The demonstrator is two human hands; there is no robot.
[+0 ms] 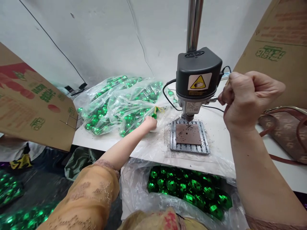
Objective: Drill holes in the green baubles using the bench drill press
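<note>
Your right hand [249,99] is clenched, its fingers closed at the end of the small metal lever [212,100] on the side of the drill [199,75]. Your left hand [151,123] is curled beside one green ball [153,115] next to the yellow tie [159,110]; its fingertips are hidden, so you cannot tell from here whether it grips the ball or only touches it. That ball lies at the gathered mouth of the clear bags [120,99], left of the drill and apart from the bit [189,123]. The bit stands over the brown board [192,137] on the ridged metal plate [206,149], dark crumbs scattered around it. If you pull the lever while your left hand is near the bit, a finger could get hurt; a round, shiny ball could also roll or skid under the point and be marked off-centre. Loose plastic spread over the bench [218,127] beside the plate might snag on a turning bit, and crumbs under a ball could make it sit unsteadily. Nearer your lap, more green balls [192,187] fill a plastic-lined box [133,188].
</note>
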